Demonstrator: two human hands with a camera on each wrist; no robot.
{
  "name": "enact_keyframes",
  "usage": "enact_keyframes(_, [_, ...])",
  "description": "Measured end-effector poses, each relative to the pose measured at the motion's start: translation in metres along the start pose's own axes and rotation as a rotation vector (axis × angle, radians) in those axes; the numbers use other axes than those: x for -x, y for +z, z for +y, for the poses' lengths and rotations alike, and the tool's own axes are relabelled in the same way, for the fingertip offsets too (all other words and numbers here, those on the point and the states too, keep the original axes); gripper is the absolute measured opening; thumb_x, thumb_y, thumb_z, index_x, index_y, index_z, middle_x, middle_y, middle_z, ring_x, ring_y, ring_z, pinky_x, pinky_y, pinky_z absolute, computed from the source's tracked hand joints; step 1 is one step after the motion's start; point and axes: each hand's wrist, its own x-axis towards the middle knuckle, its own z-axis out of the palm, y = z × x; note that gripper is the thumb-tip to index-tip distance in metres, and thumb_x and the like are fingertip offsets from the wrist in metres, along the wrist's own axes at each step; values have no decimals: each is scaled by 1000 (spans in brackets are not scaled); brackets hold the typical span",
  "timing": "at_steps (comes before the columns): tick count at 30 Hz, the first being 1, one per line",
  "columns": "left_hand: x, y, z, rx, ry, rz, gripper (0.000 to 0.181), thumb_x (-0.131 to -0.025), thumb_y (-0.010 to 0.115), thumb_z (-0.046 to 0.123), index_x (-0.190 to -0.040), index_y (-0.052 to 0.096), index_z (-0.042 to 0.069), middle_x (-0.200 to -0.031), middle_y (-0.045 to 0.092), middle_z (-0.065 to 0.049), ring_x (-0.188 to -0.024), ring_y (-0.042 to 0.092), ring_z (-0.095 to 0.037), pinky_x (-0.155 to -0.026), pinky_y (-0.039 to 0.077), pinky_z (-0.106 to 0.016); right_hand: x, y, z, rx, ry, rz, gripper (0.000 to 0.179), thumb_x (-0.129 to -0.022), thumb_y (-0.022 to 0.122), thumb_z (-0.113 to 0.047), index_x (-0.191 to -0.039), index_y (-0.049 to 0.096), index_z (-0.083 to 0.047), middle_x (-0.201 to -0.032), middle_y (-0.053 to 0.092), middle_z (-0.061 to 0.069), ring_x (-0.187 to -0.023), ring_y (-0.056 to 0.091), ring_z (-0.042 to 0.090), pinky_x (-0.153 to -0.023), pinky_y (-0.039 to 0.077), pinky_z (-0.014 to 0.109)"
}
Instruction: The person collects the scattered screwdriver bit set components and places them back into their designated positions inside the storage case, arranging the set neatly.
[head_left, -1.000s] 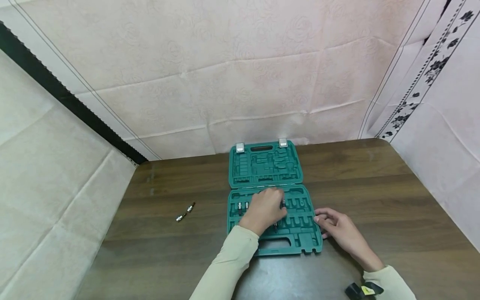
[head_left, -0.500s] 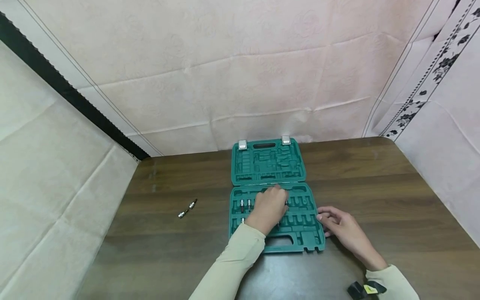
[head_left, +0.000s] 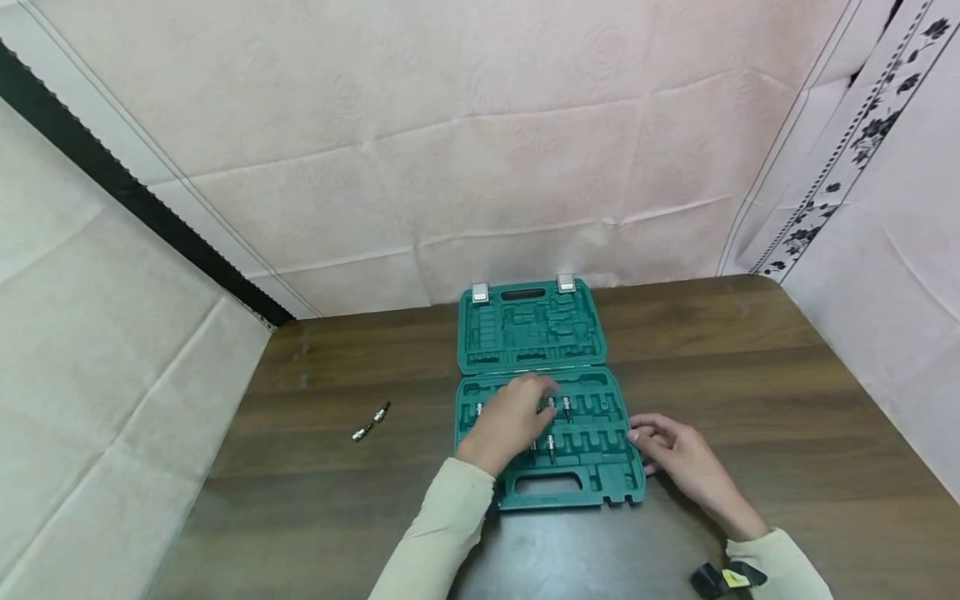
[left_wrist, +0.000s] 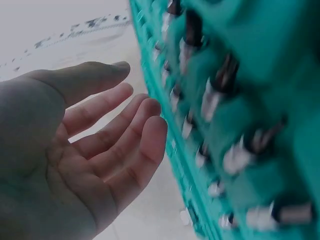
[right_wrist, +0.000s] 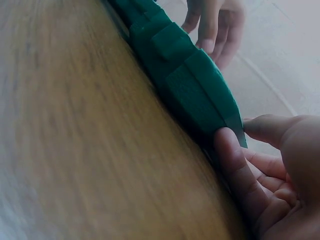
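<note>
A green plastic tool case [head_left: 615,479] lies unfolded on the table, its moulded lid [head_left: 528,333] towards the wall. Bit sockets, silver with dark tips, sit in slots of the near half; one bit socket [head_left: 567,407] shows right of my left hand [head_left: 506,427]. That hand hovers over the near half, fingers loosely bent with nothing between them, as the left wrist view also shows beside rows of bit sockets [left_wrist: 215,95]. My right hand [head_left: 686,462] pinches the case's right edge; in the right wrist view a finger [right_wrist: 235,155] lies along its side, the thumb at the rim.
Two loose bit sockets [head_left: 380,414] lie end to end on the brown wooden table [head_left: 300,492], left of the case. Pale patterned cloth [head_left: 450,167] hangs behind the table and on both sides. A black device [head_left: 708,581] is strapped at the right wrist.
My left hand has let go of a bit socket in the upper row and shifted left, uncovering it in its slot. The right hand stays at the case edge.
</note>
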Motion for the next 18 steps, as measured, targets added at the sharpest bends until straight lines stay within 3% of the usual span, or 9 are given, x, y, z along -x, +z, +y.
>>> enact_keyframes(8, [21,-22,-24,50,-30,125,30,-102,73,17,-131,73,11,-126,72,-6,-103,71,-20,-80,60,-38,-1,-1,0,11,-11,1,43,-107,66,-26,-136,62,6,-109,72,15,-86,72,14,-71,62,32])
enact_keyframes(18, [51,-39,-68,18,-159,234,32,-101,73,17,-133,71,11,-122,73,-9,-107,72,-24,-83,61,-43,0,0,1,8,-17,3,42,-107,66,-24,-136,61,6,-109,72,15,-86,72,13,-70,62,32])
